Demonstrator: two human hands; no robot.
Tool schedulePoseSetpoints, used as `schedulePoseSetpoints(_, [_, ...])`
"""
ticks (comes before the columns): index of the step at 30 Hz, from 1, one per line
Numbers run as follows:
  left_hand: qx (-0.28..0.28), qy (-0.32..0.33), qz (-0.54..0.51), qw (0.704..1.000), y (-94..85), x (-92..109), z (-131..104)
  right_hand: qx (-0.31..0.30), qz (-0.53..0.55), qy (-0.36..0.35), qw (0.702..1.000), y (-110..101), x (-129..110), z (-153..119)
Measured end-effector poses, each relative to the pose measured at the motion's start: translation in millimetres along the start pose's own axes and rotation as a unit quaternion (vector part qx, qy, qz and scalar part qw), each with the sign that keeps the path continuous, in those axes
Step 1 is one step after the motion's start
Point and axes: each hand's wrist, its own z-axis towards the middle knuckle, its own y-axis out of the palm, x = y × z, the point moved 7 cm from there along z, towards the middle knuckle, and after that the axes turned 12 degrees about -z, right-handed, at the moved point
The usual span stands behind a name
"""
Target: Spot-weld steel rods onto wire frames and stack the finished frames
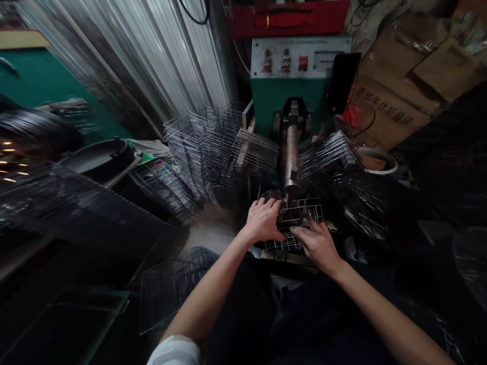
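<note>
A small wire rack [291, 243] lies under the metal rod [292, 157] of a green machine [262, 96]. At the rack's left side is my left hand [265, 219], its thumb apart from the fingers and its fingertips near the rack's upper left corner. My right hand [317, 246] is at the rack's right side, fingers reaching over the wires; what lies beneath its fingertips is too small to make out. The tip of the rod comes down just above the rack, between and beyond both hands.
Stacked wire grids [198, 152] stand left of the machine. Loose wires [327, 152] lie in bundles on its right. A black phone [343, 81] is at the machine's front. Cardboard [395, 106] leans at the back right. Sparks glow at the far left.
</note>
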Motion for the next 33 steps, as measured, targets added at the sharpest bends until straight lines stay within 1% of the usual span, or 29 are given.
schedulePoseSetpoints(3, [0.003, -0.002, 0.004, 1.000, -1.2, -2, 3, -0.004, 0.006, 0.003, 1.000, 3, 3, 5])
schedulePoseSetpoints(7, [0.004, 0.005, 0.011, 1.000, -1.0, -3, 7, -0.006, 0.010, 0.012, 1.000, 1, 2, 9])
schedulePoseSetpoints(10, [-0.001, 0.010, 0.017, 1.000, -2.8, -6, 14, -0.007, -0.032, 0.054, 0.998, 0, 6, 15])
schedulePoseSetpoints(13, [-0.003, 0.008, 0.030, 1.000, -6.8, -11, 26, 0.003, -0.077, 0.112, 0.991, 1, 16, 24])
schedulePoseSetpoints(16, [-0.004, -0.001, 0.034, 0.999, -8.8, -18, 37, 0.019, -0.081, 0.141, 0.987, 3, 26, 32])
schedulePoseSetpoints(21, [-0.006, 0.012, 0.032, 0.999, -10.4, -25, 49, 0.025, -0.075, 0.134, 0.988, 8, 34, 38])
schedulePoseSetpoints(25, [-0.015, 0.009, 0.058, 0.998, -17.4, -31, 66, -0.001, -0.051, 0.129, 0.990, 17, 45, 48])
schedulePoseSetpoints(27, [-0.022, 0.013, 0.061, 0.998, -18.9, -33, 73, -0.021, -0.006, 0.122, 0.992, 20, 53, 53])
schedulePoseSetpoints(29, [-0.027, 0.025, 0.056, 0.998, -19.5, -34, 77, -0.027, 0.056, 0.114, 0.992, 19, 65, 58])
schedulePoseSetpoints(31, [-0.037, 0.041, 0.044, 0.998, -20.6, -38, 80, -0.010, 0.112, 0.120, 0.986, 12, 86, 65])
schedulePoseSetpoints(33, [-0.044, 0.045, 0.020, 0.998, -26.3, -47, 86, 0.016, 0.120, 0.141, 0.983, 5, 116, 78])
